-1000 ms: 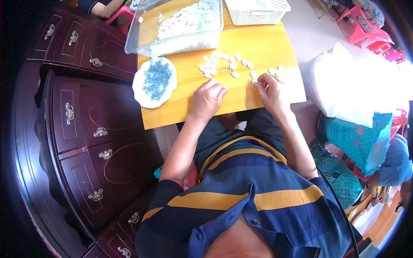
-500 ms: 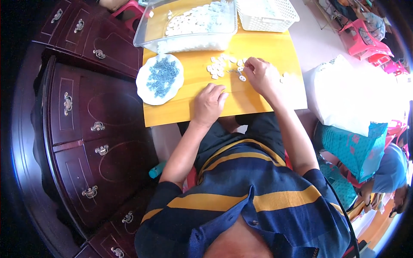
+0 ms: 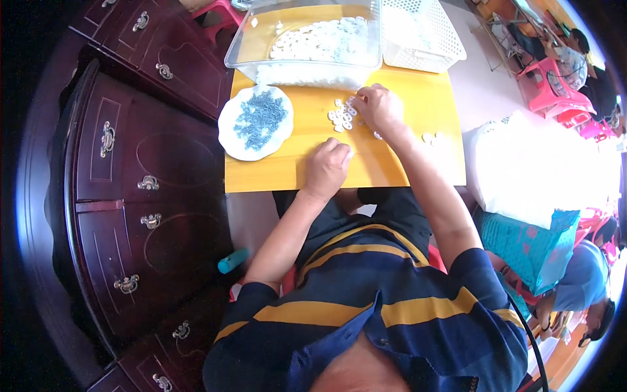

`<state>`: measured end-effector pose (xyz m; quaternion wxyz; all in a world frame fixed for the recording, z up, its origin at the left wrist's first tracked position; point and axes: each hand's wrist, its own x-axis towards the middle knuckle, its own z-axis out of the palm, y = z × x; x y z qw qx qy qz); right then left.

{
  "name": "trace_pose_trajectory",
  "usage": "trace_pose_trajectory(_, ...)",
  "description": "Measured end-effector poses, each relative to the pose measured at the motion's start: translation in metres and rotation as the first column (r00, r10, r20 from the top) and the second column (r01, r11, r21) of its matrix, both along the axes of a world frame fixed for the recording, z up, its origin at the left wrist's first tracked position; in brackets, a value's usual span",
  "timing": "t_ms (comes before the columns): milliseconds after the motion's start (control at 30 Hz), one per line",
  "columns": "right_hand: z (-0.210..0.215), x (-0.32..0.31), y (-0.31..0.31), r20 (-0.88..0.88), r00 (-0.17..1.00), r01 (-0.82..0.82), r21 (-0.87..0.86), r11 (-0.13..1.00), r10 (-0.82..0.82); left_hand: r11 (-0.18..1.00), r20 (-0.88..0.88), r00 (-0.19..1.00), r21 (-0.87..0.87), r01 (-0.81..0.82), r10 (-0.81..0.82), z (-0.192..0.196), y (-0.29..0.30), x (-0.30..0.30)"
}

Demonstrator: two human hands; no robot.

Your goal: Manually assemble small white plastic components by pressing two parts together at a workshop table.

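My right hand (image 3: 381, 110) is over the far middle of the yellow table, thumb and fingers pinched together at the edge of a small heap of white oval plastic pieces (image 3: 342, 117). Whether a piece sits between those fingertips is too small to tell. Nearer to me, my left hand (image 3: 328, 166) rests by the table's front edge, its fingers curled in; whatever they hold is hidden. A scalloped white plate (image 3: 230, 138) to the left carries a pile of small dark, thin pins or screws (image 3: 262, 119). Another white piece (image 3: 377, 135) lies under my right wrist.
Behind the heap stands a clear plastic bin (image 3: 307, 73) of white pieces, beside a white perforated basket (image 3: 418, 60). A few loose pieces (image 3: 432, 138) lie at the table's right. Dark wooden drawers (image 3: 166, 150) flank the left, a large white sack (image 3: 513, 163) the right.
My right hand has moved up and slightly left, to the far edge of the heap. My left hand has curled in more. The view has shifted a little.
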<state>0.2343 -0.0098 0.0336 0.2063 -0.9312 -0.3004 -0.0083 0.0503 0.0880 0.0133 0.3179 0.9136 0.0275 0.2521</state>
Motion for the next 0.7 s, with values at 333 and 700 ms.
trace_pose_trajectory(333, -0.017, 0.001, 0.001, 0.075, 0.997, -0.006, 0.13, 0.991, -0.003, 0.991, -0.032, 0.999, 0.132, -0.016, 0.02, -0.002, 0.003, 0.0)
trace_pose_trajectory(700, 0.028, -0.048, -0.061, -0.269, 0.958, 0.081, 0.577, 0.813, 0.096, 0.775, -0.041, 0.999, -0.632, -0.002, -0.032, -0.004, 0.015, -0.018)
